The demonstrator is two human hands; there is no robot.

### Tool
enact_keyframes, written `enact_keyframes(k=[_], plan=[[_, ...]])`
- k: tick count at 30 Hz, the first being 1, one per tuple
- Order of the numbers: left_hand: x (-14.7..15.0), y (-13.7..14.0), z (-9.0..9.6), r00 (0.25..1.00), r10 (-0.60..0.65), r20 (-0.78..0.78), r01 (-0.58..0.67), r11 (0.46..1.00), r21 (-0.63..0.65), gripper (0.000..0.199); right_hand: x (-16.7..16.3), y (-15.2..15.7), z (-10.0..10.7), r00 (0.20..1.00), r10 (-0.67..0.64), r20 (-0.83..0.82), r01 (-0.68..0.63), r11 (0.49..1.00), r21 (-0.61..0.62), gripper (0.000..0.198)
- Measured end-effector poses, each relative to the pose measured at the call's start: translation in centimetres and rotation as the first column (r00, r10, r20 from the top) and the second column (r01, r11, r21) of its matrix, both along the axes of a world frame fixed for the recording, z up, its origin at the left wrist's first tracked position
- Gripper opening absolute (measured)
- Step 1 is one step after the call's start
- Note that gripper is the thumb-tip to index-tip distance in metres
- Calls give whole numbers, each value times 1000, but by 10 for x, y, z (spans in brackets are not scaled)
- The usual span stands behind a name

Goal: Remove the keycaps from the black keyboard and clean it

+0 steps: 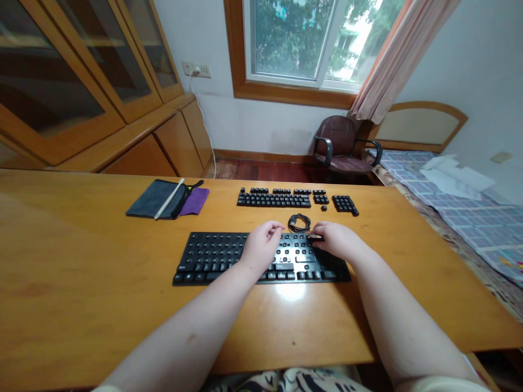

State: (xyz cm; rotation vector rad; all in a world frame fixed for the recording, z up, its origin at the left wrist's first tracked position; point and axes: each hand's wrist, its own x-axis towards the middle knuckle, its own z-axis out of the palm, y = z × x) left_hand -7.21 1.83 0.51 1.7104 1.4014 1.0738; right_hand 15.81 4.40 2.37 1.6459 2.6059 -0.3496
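A black keyboard (229, 256) lies near the front of the desk. Keycaps sit along its lowest row, while bare key posts show over much of the rest. Over its middle, my left hand (261, 245) is closed, thumb and fingers drawn together; whatever they may hold is hidden. My right hand (337, 239) is at the keyboard's upper right, its fingers pinching a small, thin, light-and-dark piece too small to name. Just behind the keyboard, between both hands, rests a coiled black cable (299, 222). Loose black keycaps (273, 200) stand in ordered rows farther back.
To the left lie a dark zip pouch (149, 198), a pale flat stick (169, 198) across it and a purple cloth (196, 201). The number-pad keycaps (345, 204) sit at the back right. Beyond the desk (81, 283) stand an armchair (341, 141) and a bed (461, 201).
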Motion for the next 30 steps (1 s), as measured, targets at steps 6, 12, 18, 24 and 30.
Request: enact_keyframes(k=[6, 12, 18, 24, 30], plan=[[6, -1, -7, 923, -75, -377, 140, 979, 150, 21, -7, -11, 15, 947, 82, -311, -26, 983, 180, 26], [5, 5, -15, 957, -20, -290, 39, 997, 59, 25, -42, -34, 8, 736, 214, -643, -115, 975, 192, 39], [3, 11, -16, 992, 72, -99, -73, 997, -14, 23, -58, -34, -8, 770, 118, -628, -46, 990, 130, 39], [5, 12, -21, 992, 84, -99, -86, 996, -20, 22, -63, -32, -12, 809, 133, -572, -66, 989, 136, 42], [5, 15, -20, 993, 113, -42, -116, 991, -73, 21, -74, -33, -16, 869, 215, -445, -150, 973, 177, 42]])
